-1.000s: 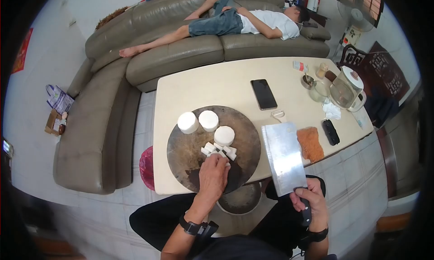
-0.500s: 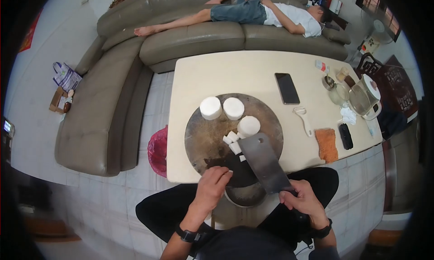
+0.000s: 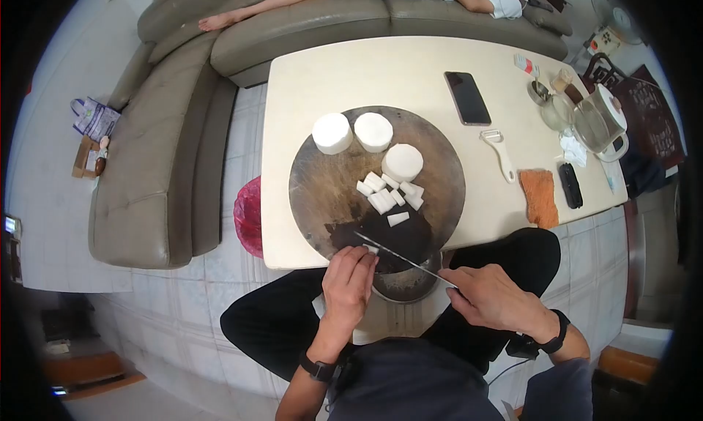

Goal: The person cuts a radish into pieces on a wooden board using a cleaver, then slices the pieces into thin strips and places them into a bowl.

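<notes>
My right hand grips the handle of a cleaver, now seen nearly edge-on over the front of the round wooden chopping board. My left hand is closed at the board's near edge, its fingertips pressed on a small white radish piece beside the blade. Several cut radish chunks lie mid-board, with one chunk a little nearer me. Behind them stand three thick radish rounds, one at the right and two farther back.
On the cream table are a phone, a peeler, an orange cloth, a black case and a clear jug. A metal bowl sits below the table edge. A person lies on the sofa.
The cleaver has turned from flat to edge-on and swung left, next to my left hand. More cut chunks show on the board where the blade was. The view has tilted down.
</notes>
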Tool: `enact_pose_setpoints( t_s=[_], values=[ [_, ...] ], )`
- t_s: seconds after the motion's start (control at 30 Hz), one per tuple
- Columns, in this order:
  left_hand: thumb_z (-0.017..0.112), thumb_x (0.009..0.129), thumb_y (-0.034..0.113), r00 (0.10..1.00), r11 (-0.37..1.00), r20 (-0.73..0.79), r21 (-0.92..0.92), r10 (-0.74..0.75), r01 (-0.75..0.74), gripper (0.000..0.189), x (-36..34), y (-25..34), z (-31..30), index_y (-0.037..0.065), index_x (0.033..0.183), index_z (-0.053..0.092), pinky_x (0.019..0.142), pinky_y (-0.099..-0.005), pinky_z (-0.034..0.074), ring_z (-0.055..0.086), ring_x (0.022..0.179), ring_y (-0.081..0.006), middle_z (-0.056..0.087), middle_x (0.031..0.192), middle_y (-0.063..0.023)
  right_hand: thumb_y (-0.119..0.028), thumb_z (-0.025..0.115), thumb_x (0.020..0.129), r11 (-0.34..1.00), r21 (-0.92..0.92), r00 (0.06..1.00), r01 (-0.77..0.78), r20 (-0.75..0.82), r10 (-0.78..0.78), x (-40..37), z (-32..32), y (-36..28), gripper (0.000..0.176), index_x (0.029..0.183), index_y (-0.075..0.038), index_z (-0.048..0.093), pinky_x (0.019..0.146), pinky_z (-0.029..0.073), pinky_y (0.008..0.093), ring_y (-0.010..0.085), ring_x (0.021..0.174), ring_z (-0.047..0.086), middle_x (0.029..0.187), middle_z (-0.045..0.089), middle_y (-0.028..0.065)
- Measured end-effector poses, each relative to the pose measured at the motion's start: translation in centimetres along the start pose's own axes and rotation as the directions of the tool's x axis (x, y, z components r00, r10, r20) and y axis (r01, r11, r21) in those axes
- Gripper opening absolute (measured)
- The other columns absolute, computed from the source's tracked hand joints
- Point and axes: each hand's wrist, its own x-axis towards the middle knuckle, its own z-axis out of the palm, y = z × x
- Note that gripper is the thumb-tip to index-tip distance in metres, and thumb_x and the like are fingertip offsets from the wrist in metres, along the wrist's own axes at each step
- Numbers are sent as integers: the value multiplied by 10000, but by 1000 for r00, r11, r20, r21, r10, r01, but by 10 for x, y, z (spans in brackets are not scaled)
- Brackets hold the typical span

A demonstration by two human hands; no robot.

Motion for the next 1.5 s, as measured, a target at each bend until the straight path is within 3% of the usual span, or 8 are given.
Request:
enact_pose_setpoints(
  t_s=[0.13, 0.37, 0.63, 0.77, 0.97, 1.27, 1.43, 1.5],
  values=[
    [768, 682, -66, 1000, 999, 11, -41, 14, -14, 240, -3, -4, -1, -22, 896, 669, 752, -383, 531, 633, 883, -311, 643, 940, -125, -75, 597, 863, 999, 45, 998, 2, 59, -4, -3, 5, -3, 200, 1019, 30, 532, 568, 456, 458, 383, 647, 587, 729, 565, 169],
    [772, 669, -70, 1000, 1000, -6, 10, 24, -24, 231, -9, 0, -1, -26, 874, 673, 747, -392, 516, 628, 892, -313, 643, 938, -122, -83, 587, 867, 998, 59, 1000, 7, 27, -8, -9, 6, -4, 205, 1024, 30, 519, 547, 455, 451, 377, 622, 583, 728, 555, 158],
    [726, 650, -87, 1000, 1000, 30, 3, -10, 10, 220, -19, -2, 1, -45, 853, 653, 745, -410, 507, 616, 883, -359, 633, 923, -165, -85, 631, 806, 997, -61, 986, 42, 163, -31, -10, -7, -16, 425, 1142, 129, 482, 507, 468, 422, 353, 619, 610, 786, 555, 174],
    [697, 654, -108, 1000, 1000, -3, 22, -11, 11, 203, -17, 1, 3, -59, 843, 639, 749, -417, 513, 615, 865, -369, 634, 938, -182, -69, 622, 789, 998, -45, 981, 34, 191, -25, -9, -8, -12, 445, 1148, 148, 472, 514, 473, 425, 359, 626, 615, 787, 554, 183],
    [679, 659, -122, 1000, 1000, 22, 24, -3, 3, 183, -17, -1, 1, -69, 829, 633, 752, -422, 518, 619, 836, -372, 637, 925, -194, -52, 604, 778, 999, -10, 972, 42, 230, -39, -6, -10, -9, 410, 1110, 149, 472, 516, 479, 428, 361, 616, 615, 799, 560, 197],
    [676, 654, -112, 1000, 999, 19, 29, -20, 19, 187, -23, -3, 1, -48, 821, 623, 766, -431, 513, 612, 812, -380, 622, 878, -187, -3, 608, 727, 999, 33, 948, 26, 317, -35, 10, -7, -6, 259, 927, 112, 491, 499, 483, 428, 369, 625, 628, 788, 583, 238],
    [723, 647, -97, 1000, 999, 3, 41, -4, 4, 189, -22, -4, 2, -44, 813, 650, 764, -425, 528, 619, 806, -361, 624, 869, -174, 9, 606, 699, 989, 21, 984, 148, 94, -150, 31, 21, 1, 179, 832, 93, 520, 515, 507, 412, 360, 624, 644, 689, 599, 209],
    [742, 654, -81, 1000, 999, 4, 51, -3, 3, 207, -22, -4, 3, -37, 836, 653, 771, -426, 527, 623, 839, -364, 624, 901, -174, 9, 603, 697, 987, 0, 982, 161, 99, -160, 41, 22, -3, 164, 818, 88, 526, 526, 514, 411, 360, 621, 646, 685, 600, 210]
  ],
)
